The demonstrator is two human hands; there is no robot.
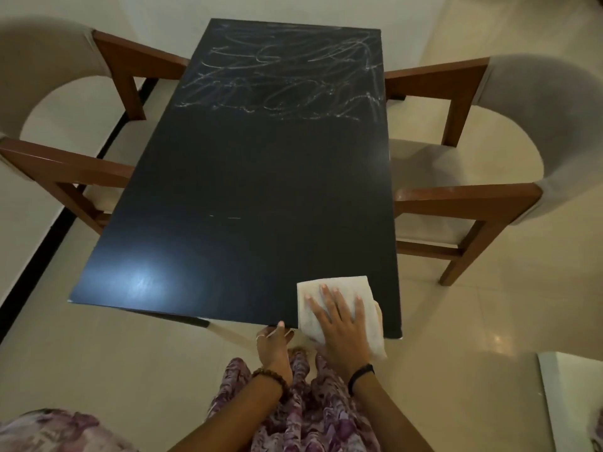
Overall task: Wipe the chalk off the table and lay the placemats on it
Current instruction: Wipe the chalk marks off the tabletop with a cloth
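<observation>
**Cloth pressed at the near right corner, chalk across the far end**

The white cloth (339, 308) lies on the near right corner of the dark surface (248, 197), part of it hanging over the near edge. The right hand (339, 324) presses it flat with fingers spread and straight. The left hand (274, 344) sits just left of it at the near edge, its fingertips touching the rim; whether the fingers curl under the edge cannot be told. White chalk scribbles (284, 70) cover the far end, well apart from the cloth; the near part is dark, with a light glare at the near left. A wooden chair with pale upholstery (489, 132) stands at the right side, another chair (65, 109) at the left, on a pale tiled floor (473, 337).
</observation>
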